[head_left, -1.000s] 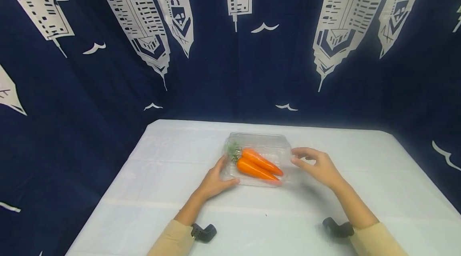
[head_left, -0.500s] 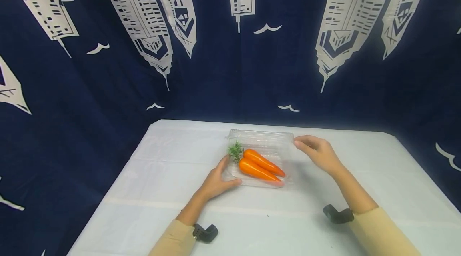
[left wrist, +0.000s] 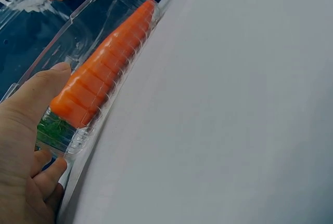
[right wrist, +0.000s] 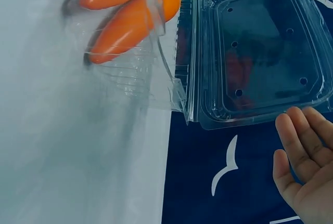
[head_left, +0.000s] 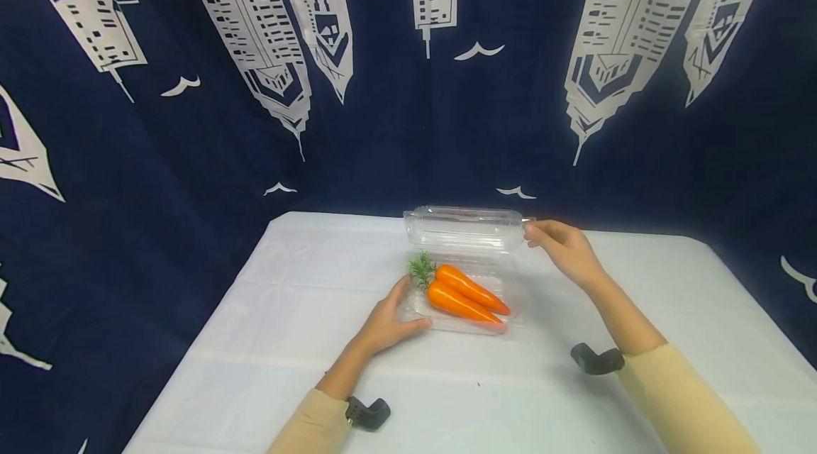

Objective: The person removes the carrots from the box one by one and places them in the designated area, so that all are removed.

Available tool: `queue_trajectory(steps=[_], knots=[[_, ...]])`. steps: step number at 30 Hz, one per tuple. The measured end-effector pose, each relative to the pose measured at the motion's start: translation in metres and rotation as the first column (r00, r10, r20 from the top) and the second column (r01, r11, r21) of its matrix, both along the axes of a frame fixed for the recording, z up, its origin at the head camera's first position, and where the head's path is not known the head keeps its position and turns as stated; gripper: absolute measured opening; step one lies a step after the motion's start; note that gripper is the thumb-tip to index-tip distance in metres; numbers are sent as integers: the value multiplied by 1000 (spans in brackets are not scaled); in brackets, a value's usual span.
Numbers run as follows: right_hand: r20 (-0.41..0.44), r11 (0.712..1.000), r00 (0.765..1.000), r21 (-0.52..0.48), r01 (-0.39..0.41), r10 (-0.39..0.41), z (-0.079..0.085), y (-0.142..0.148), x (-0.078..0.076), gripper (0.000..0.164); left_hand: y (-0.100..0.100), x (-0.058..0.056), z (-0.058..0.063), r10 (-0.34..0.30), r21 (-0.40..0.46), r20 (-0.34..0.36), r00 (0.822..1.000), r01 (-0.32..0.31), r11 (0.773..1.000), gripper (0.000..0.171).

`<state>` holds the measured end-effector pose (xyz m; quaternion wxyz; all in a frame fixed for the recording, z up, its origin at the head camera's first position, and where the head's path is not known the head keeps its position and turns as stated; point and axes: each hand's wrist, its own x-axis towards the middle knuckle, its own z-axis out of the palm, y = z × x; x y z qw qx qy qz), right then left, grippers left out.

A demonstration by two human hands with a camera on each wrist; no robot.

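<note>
A clear plastic clamshell container sits open on the table, holding two orange carrots with a green leafy top at their left end. My left hand grips the container's left side; in the left wrist view its thumb lies over the rim and other fingers curl below. My right hand pinches the right edge of the raised lid, which stands up at the back. In the right wrist view several fingertips meet the lid's edge, and the lid has small round holes.
White cloth covers the table, whose far edge runs just behind the container. A dark blue curtain printed with white buildings hangs beyond. Each wrist wears a dark device near a beige sleeve.
The lid has swung up and back, moved by my right hand, which went upward and away. The carrots now show uncovered. My left hand stays at the container's left side.
</note>
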<state>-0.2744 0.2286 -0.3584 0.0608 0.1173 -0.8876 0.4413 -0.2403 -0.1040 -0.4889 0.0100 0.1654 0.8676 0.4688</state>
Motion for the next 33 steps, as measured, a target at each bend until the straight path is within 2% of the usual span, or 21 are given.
queue_trajectory(steps=[14, 26, 33], knots=[[61, 998, 998, -66, 14, -10, 3, -11, -20, 75, 0, -2, -3, -7, -10, -9, 1000, 7, 1000, 99], [53, 995, 996, -68, 73, -69, -1, -21, -35, 74, 0, -1, -2, 8, -26, 8, 1000, -8, 1000, 101], [146, 995, 989, -80, 52, -40, -5, -24, -40, 81, 0, -1, -2, 10, -32, 13, 1000, -10, 999, 101]])
